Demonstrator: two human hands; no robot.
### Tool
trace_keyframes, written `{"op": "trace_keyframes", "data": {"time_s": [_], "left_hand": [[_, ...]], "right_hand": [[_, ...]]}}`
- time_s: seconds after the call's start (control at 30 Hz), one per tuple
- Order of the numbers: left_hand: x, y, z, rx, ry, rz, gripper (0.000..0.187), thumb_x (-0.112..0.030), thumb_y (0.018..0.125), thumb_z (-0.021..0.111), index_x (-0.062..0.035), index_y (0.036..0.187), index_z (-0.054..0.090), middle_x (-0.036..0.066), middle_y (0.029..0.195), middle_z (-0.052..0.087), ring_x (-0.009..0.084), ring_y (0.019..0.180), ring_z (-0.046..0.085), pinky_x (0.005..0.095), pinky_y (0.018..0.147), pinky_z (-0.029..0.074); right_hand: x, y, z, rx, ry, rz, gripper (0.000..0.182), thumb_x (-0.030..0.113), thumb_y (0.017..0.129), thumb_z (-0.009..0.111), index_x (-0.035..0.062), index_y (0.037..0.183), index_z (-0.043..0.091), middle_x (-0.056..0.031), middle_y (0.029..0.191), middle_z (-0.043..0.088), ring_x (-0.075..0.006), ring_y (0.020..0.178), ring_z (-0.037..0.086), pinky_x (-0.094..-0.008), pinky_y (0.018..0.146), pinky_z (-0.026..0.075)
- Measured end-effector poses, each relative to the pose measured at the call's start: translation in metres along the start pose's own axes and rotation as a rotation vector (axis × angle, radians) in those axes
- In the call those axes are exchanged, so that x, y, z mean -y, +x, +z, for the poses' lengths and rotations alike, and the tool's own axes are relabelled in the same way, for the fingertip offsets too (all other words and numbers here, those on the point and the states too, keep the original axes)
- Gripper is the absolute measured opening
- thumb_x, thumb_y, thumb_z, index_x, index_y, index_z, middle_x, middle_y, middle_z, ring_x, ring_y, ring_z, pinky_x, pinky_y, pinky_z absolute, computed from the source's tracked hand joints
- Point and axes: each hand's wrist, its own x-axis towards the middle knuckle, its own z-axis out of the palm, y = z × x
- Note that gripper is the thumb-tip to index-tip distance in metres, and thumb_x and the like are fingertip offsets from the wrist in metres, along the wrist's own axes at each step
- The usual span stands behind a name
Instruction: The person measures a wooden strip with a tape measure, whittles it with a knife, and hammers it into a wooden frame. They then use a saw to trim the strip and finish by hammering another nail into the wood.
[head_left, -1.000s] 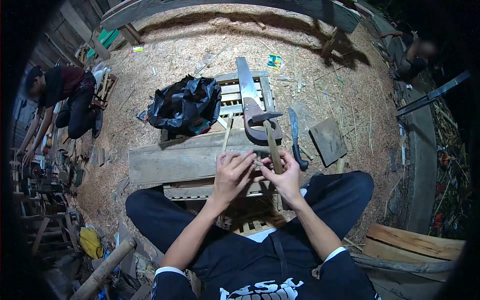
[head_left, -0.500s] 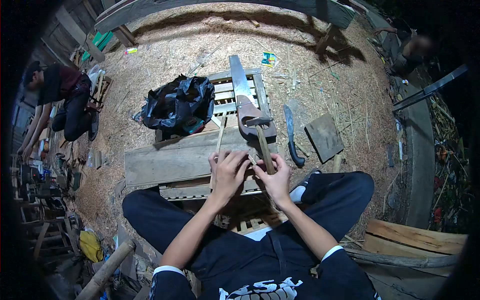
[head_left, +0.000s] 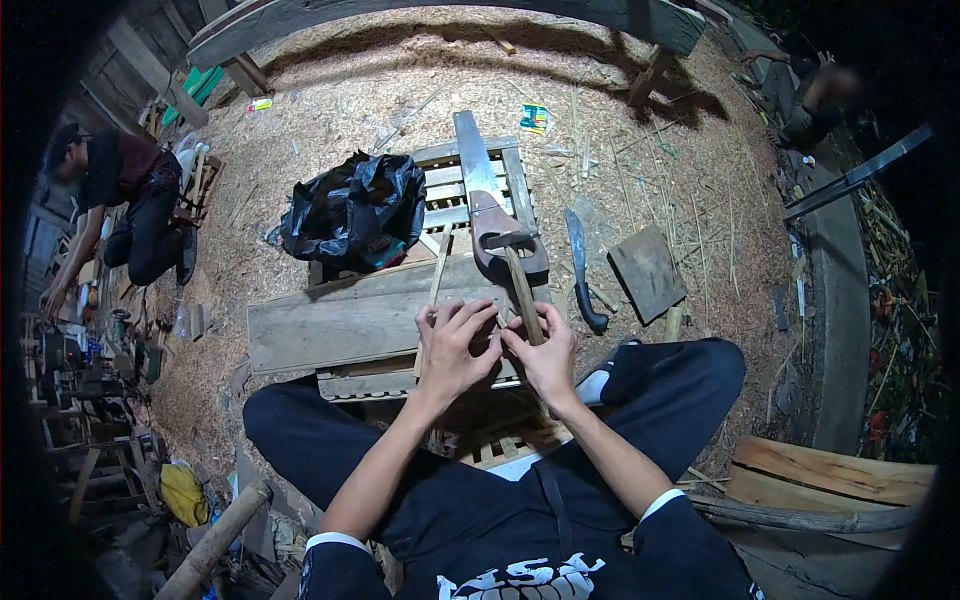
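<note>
Hammer [head_left: 522, 288], its handle in the grasp of the right hand [head_left: 546, 360], stays over the handsaw [head_left: 489, 215]. Left hand [head_left: 456, 352] has fanned wider than before; whether it grips anything, I cannot tell.

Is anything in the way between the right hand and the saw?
Yes, the hammer. It reaches from the right hand toward the saw, and its head overlaps the saw's near end in this view.
</note>
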Motion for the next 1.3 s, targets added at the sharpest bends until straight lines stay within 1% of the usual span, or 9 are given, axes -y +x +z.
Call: {"op": "trace_keyframes", "data": {"time_s": [0.07,0.13,0.33,0.6,0.7,0.8,0.97,1.07,1.3], "left_hand": [[-0.002,0.000,-0.002,0.002,0.022,0.017,0.041,-0.028,0.081,0.080,-0.0131,0.118,0.076,0.001,0.126,0.073,0.0223,0.116,0.062,0.0490,0.109,0.029],[-0.003,0.001,-0.001,-0.004,0.022,0.011,0.040,-0.028,0.081,0.081,-0.0131,0.118,0.076,0.001,0.126,0.073,0.0222,0.116,0.062,0.0491,0.109,0.029],[0.004,0.000,0.009,-0.018,0.008,0.002,0.037,-0.028,0.083,0.082,-0.0123,0.116,0.076,0.001,0.126,0.073,0.0221,0.116,0.062,0.0488,0.109,0.029],[0.003,0.002,0.013,-0.048,-0.045,-0.052,0.035,-0.025,0.081,0.083,-0.0119,0.113,0.076,0.002,0.123,0.073,0.0231,0.115,0.061,0.0473,0.108,0.030],[0.006,0.001,0.013,-0.034,-0.063,-0.056,0.037,-0.023,0.079,0.085,-0.0139,0.114,0.077,0.002,0.123,0.073,0.0240,0.117,0.061,0.0453,0.108,0.029],[0.006,0.000,0.013,-0.020,-0.057,-0.060,0.039,-0.024,0.079,0.085,-0.0133,0.116,0.075,0.003,0.124,0.072,0.0251,0.120,0.059,0.0460,0.110,0.029],[0.006,-0.002,0.017,-0.065,-0.028,-0.056,0.048,-0.024,0.080,0.086,-0.0080,0.123,0.072,0.007,0.128,0.070,0.0310,0.125,0.055,0.0479,0.113,0.030],[0.004,-0.001,0.015,-0.072,-0.020,-0.070,0.050,-0.023,0.079,0.086,-0.0062,0.125,0.071,0.008,0.130,0.069,0.0319,0.125,0.055,0.0480,0.112,0.032],[0.000,0.003,0.016,-0.058,0.002,-0.091,0.048,-0.024,0.078,0.085,-0.0077,0.122,0.072,0.008,0.129,0.067,0.0312,0.125,0.055,0.0497,0.112,0.032]], "right_hand": [[-0.001,-0.001,-0.001,0.005,0.024,-0.031,0.040,0.005,0.088,0.083,-0.0018,0.122,0.064,-0.0075,0.096,0.077,-0.0131,0.086,0.073,-0.0302,0.077,0.059],[0.002,-0.001,-0.005,0.060,0.172,0.084,0.036,0.005,0.091,0.081,-0.0032,0.121,0.064,-0.0078,0.096,0.077,-0.0129,0.084,0.073,-0.0300,0.075,0.059],[-0.003,0.003,-0.003,0.023,0.060,0.042,0.031,0.007,0.094,0.077,-0.0045,0.120,0.065,-0.0082,0.098,0.078,-0.0110,0.084,0.072,-0.0285,0.073,0.058],[0.003,0.003,-0.001,0.011,0.046,0.063,0.032,0.009,0.094,0.078,-0.0036,0.121,0.066,-0.0079,0.096,0.078,-0.0106,0.084,0.072,-0.0287,0.074,0.058],[0.002,0.002,0.000,-0.014,0.038,0.060,0.032,0.009,0.094,0.078,-0.0038,0.121,0.066,-0.0088,0.095,0.079,-0.0110,0.084,0.073,-0.0293,0.075,0.058],[0.003,0.003,0.001,-0.022,0.027,0.020,0.033,0.009,0.094,0.078,-0.0039,0.122,0.066,-0.0098,0.095,0.079,-0.0118,0.085,0.073,-0.0299,0.076,0.058],[0.002,0.003,0.003,-0.041,0.008,0.006,0.032,0.009,0.093,0.078,-0.0042,0.120,0.066,-0.0113,0.096,0.079,-0.0138,0.086,0.075,-0.0305,0.076,0.059],[0.002,0.003,0.002,-0.043,-0.019,0.008,0.032,0.009,0.093,0.078,-0.0045,0.119,0.066,-0.0123,0.096,0.079,-0.0144,0.086,0.075,-0.0309,0.075,0.059],[0.004,0.003,0.003,-0.047,-0.004,0.016,0.033,0.009,0.093,0.078,-0.0049,0.120,0.066,-0.0128,0.096,0.079,-0.0147,0.085,0.075,-0.0315,0.074,0.059]]}}
